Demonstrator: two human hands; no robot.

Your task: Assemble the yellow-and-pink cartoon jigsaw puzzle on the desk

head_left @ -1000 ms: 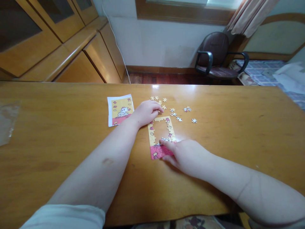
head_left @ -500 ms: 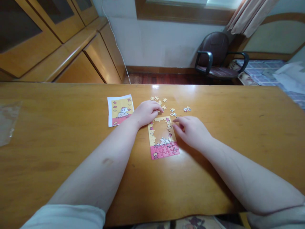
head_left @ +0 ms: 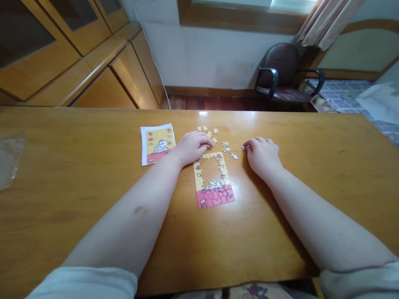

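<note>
A small jigsaw puzzle (head_left: pixel 214 195) lies on the wooden table (head_left: pixel 77 166), its yellow border and pink bottom joined, its middle open. My left hand (head_left: pixel 192 146) rests curled at the puzzle's top left corner, fingertips on the table by the frame. My right hand (head_left: pixel 262 154) lies to the right of the puzzle, fingers bent, fingertips touching a loose piece (head_left: pixel 243 146). Several loose pieces (head_left: pixel 215 131) lie scattered beyond the puzzle. A printed reference picture (head_left: pixel 156 143) lies left of my left hand.
A clear plastic bag (head_left: pixel 9 158) lies at the table's left edge. Wooden cabinets (head_left: pixel 62 50) stand at the back left. A dark office chair (head_left: pixel 282 74) stands beyond the table, with a bed (head_left: pixel 364 97) at the right.
My right hand has left the puzzle's lower part and moved up and to the right, onto a loose piece. My left hand has stayed in place.
</note>
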